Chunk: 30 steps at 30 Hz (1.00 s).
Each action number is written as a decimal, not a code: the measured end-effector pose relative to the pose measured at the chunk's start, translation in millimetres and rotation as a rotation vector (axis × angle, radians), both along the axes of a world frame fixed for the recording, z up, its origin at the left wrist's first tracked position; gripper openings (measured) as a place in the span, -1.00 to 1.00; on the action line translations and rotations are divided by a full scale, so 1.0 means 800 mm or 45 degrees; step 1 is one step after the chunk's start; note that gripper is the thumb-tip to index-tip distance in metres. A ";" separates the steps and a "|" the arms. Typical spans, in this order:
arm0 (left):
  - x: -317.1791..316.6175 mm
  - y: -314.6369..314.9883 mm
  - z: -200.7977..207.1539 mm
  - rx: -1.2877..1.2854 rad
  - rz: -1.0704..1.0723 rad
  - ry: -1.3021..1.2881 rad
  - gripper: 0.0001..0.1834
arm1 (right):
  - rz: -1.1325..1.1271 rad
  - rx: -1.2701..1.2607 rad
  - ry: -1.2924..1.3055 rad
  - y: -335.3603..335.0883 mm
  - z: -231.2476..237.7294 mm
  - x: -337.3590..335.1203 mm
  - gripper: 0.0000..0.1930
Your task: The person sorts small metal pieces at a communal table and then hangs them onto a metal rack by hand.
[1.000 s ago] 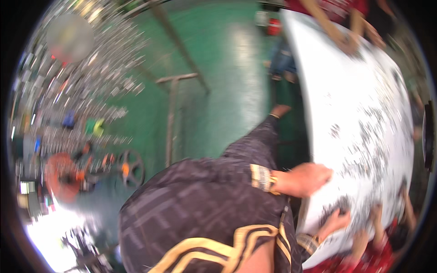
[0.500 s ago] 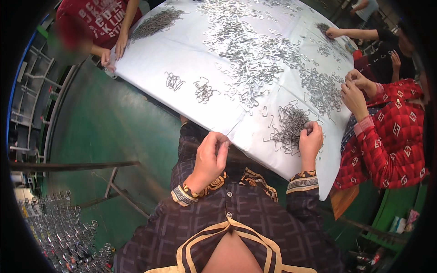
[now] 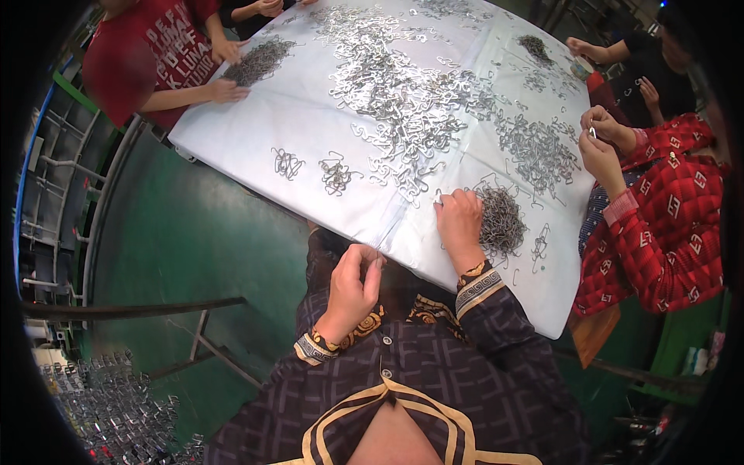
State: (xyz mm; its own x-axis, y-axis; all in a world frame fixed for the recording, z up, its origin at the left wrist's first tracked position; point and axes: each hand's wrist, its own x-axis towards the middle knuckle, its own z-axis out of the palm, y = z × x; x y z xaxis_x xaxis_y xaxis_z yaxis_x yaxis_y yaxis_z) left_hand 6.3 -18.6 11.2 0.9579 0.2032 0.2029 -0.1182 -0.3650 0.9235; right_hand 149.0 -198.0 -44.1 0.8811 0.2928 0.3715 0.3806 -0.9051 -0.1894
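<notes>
My left hand is just off the table's near edge, thumb and fingers pinched together; whatever is between them is too small to make out. My right hand has come down on the tabletop at the left side of a dense pile of thin wire hooks. Its curled fingertips close on a flat, shiny metal hook, mostly covered by the fingers. Two small heaps of bent wire pieces, one left of the other, lie ahead of my left hand.
A broad spread of flat metal hooks runs across the white-covered table. At the right a person in a red patterned sleeve handles a small hook. Another in a red shirt reaches to a wire pile. A metal bar is at left.
My right hand has left the right side of the wire pile and moved left to the loose flat hook. The left hand stays pinched. The person in the red shirt now reaches onto the far pile.
</notes>
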 end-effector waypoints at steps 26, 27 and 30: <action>0.010 -0.001 -0.001 0.218 -0.366 0.037 -0.86 | 0.295 1.205 0.527 0.011 0.060 -0.135 -0.93; 0.013 0.004 -0.002 0.212 -0.361 0.039 -0.86 | 0.302 1.196 0.513 0.010 0.058 -0.138 -0.93; 0.033 0.016 -0.006 0.260 -0.346 0.021 -0.85 | 0.323 1.145 0.468 0.006 0.059 -0.142 -0.91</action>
